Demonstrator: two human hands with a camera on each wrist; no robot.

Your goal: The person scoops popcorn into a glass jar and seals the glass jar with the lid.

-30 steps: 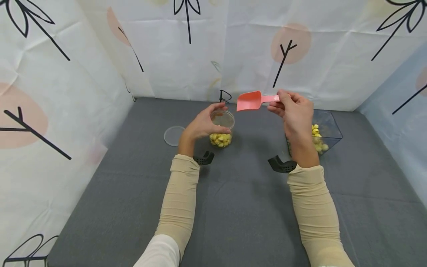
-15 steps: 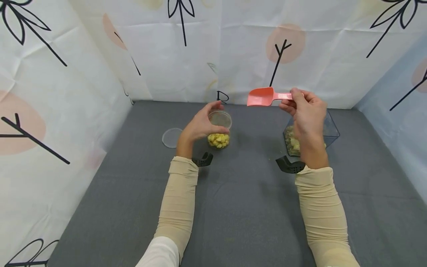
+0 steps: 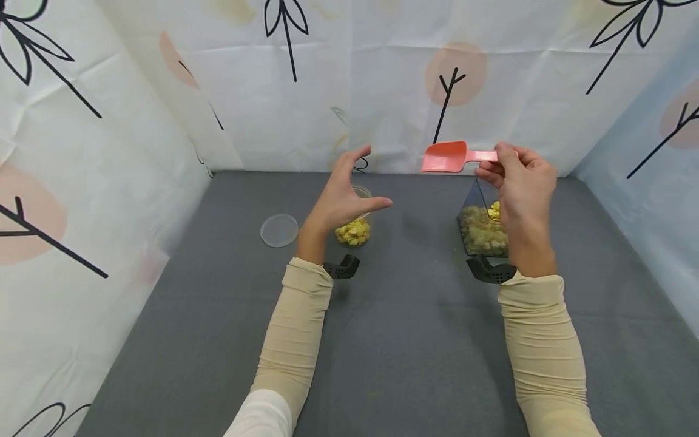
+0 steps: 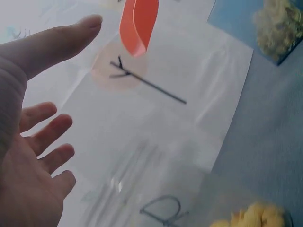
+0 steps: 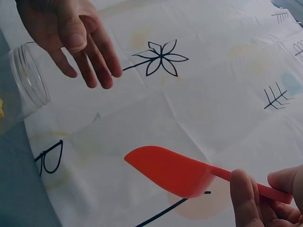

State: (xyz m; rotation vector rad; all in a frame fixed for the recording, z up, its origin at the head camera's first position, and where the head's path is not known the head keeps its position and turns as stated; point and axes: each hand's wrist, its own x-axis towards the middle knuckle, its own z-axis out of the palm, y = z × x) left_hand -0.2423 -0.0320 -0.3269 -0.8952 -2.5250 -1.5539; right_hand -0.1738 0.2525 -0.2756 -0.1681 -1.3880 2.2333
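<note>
Scoop [image 3: 445, 159], plain coral, sits in right grip [image 3: 525, 191].

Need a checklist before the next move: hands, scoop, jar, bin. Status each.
1. Scoop gripped by right hand: ok.
2. Scoop free of pieces: ok, none seen in it.
3. Left hand off the jar: ok, apart in right wrist view.
4. Jar upright, mouth uncovered: ok; clear disc lies apart on the table.
5. Jar fill level: cannot tell, partly hidden.
6. Bin fully visible: not ok, right hand covers part.
</note>
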